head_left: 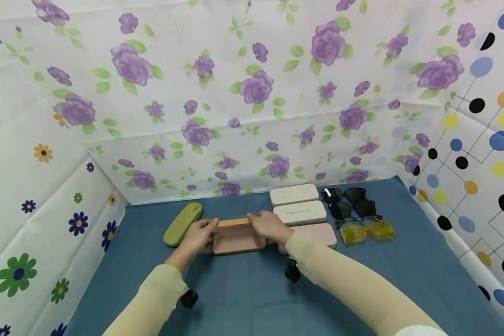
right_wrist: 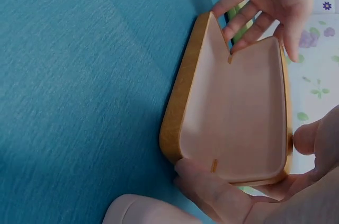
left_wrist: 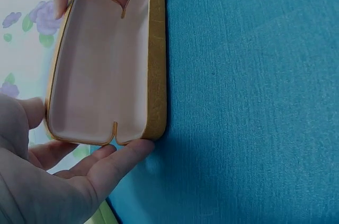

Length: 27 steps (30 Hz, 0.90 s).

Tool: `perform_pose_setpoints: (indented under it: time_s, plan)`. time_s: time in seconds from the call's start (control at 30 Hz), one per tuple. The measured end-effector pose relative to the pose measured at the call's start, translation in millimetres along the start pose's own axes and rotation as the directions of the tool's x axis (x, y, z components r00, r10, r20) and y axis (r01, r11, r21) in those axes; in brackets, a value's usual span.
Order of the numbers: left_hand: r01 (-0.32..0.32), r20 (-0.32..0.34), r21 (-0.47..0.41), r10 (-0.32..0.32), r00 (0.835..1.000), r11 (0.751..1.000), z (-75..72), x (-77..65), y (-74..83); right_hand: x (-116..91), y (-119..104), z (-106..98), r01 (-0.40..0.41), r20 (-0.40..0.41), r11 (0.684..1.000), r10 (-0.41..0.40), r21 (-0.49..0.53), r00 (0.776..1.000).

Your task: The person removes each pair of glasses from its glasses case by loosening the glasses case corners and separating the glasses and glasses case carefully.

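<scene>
A mustard-brown glasses case (head_left: 239, 243) with a pale pink lining stands opened out on the blue cloth, its inside facing me. My left hand (head_left: 199, 235) holds its left end, thumb at the raised lid and fingers at the lower half. At the opposite end, my right hand (head_left: 270, 226) grips the case in the same manner. Both wrist views show the inner tray of the case (left_wrist: 100, 70) with nothing in it. In the right wrist view, the right hand's (right_wrist: 254, 192) thumb presses the lid edge while other fingers touch the base end.
Left of the hands lies a green glasses case (head_left: 183, 224). To the right, a speckled white case (head_left: 294, 194), a lettered white case (head_left: 299, 213) and a pink case (head_left: 317, 232) form a column. Beside them lie black sunglasses (head_left: 356, 194), more dark sunglasses (head_left: 341, 211) and yellow-lensed glasses (head_left: 353, 233).
</scene>
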<state>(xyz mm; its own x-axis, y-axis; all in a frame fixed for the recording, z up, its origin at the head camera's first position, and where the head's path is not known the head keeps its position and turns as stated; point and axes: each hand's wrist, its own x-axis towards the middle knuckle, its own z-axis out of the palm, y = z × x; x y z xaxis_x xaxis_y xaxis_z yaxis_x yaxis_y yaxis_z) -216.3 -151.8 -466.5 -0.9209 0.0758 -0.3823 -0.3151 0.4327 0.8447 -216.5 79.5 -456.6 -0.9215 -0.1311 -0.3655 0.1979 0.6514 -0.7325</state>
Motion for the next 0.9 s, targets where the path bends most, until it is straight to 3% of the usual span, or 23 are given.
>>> perform_pose_setpoints:
  time_s: [0.43,0.57,0.9]
  plan:
    - [0.030,0.041,-0.051,-0.028,0.999,0.998,-5.6,2.5,-0.5,-6.2,0.3,-10.8,0.023,0.072,0.997,-0.029,0.073,0.997]
    - [0.030,0.042,-0.051,-0.028,0.999,0.998,-5.7,-0.3,2.9,-2.8,2.8,-9.6,0.019,0.074,0.994,-0.027,0.111,0.997]
    - [0.039,0.045,-0.068,-0.036,0.998,0.997,-6.4,2.4,-5.3,-3.8,4.5,-4.5,0.002,0.070,0.986,-0.014,0.167,0.997]
